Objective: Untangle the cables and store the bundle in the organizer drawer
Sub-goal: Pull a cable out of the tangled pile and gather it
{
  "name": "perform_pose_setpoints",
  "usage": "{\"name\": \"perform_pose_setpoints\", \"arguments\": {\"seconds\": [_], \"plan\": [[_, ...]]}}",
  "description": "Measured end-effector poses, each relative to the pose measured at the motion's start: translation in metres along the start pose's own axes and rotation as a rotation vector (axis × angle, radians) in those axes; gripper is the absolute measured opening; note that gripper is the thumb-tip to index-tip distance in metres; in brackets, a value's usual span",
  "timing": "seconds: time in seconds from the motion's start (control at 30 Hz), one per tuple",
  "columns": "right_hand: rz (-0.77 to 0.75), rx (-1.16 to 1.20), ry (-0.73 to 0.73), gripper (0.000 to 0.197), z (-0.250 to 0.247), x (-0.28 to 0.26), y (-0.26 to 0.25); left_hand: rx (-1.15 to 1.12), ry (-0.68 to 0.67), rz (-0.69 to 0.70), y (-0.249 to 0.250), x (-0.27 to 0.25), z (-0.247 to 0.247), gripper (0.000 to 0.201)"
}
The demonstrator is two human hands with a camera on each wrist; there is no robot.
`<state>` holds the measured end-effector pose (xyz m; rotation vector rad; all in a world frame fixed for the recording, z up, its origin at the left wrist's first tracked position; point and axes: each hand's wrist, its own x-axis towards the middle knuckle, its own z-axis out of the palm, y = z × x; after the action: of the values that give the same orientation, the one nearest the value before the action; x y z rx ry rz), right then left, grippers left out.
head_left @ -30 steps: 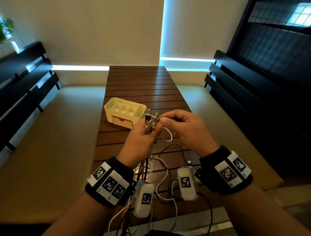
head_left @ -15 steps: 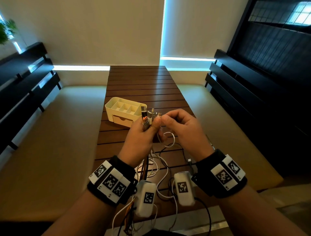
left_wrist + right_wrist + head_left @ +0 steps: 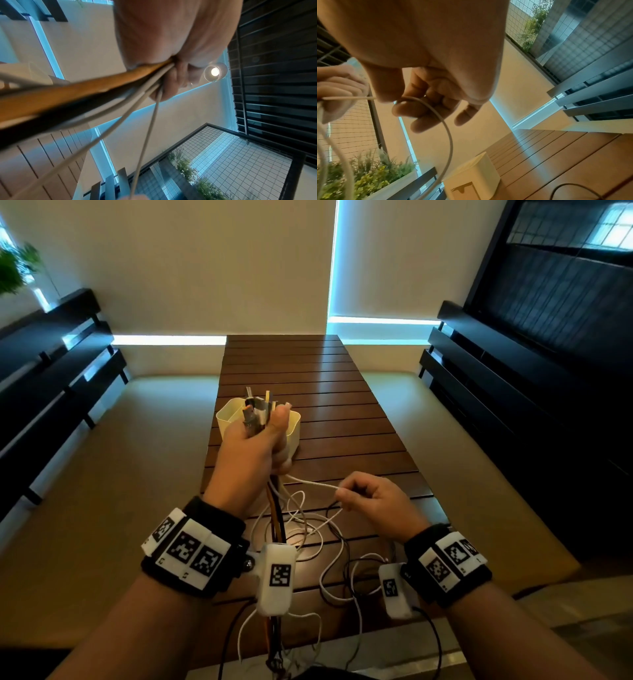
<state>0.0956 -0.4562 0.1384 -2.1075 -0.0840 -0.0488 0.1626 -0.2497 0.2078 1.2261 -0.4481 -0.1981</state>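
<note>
Several mixed white, orange and black cables (image 3: 274, 518) clenched upright in left hand (image 3: 255, 446) (plugs topmost); thin white cable (image 3: 313, 483) pinched taut by right hand (image 3: 375, 503), above slatted brown wooden table (image 3: 342, 419).

Dim, cool backlight from window slits (image 3: 383, 320); glare on table (image 3: 308, 378); blurred, warped wrist views.

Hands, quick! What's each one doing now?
Left hand: closed, gripping the cable bundle.
Right hand: closed, pinching a white cable.
</note>
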Motion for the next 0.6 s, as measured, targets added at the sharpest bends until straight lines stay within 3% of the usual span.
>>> {"name": "perform_pose_setpoints", "arguments": {"seconds": [0.17,0.27,0.43,0.5,0.6], "plan": [[-0.106,0.11,0.209,0.011,-0.009,0.005,-0.016,0.257,-0.074,-0.03,-0.011,-0.005,0.002,0.023],[-0.223,0.145,0.253,0.013,-0.012,0.009,-0.035,0.409,-0.106,-0.044,-0.02,-0.009,0.013,0.018],[-0.27,0.223,0.294,0.013,-0.011,0.013,-0.041,0.405,-0.293,-0.074,-0.021,-0.006,0.015,0.022],[-0.256,0.221,0.297,0.009,-0.011,0.013,-0.04,0.429,-0.263,-0.044,-0.02,-0.006,0.014,0.021],[-0.165,0.248,0.275,0.009,-0.01,0.011,-0.036,0.324,-0.105,-0.025,-0.019,-0.003,0.009,0.021]]}}
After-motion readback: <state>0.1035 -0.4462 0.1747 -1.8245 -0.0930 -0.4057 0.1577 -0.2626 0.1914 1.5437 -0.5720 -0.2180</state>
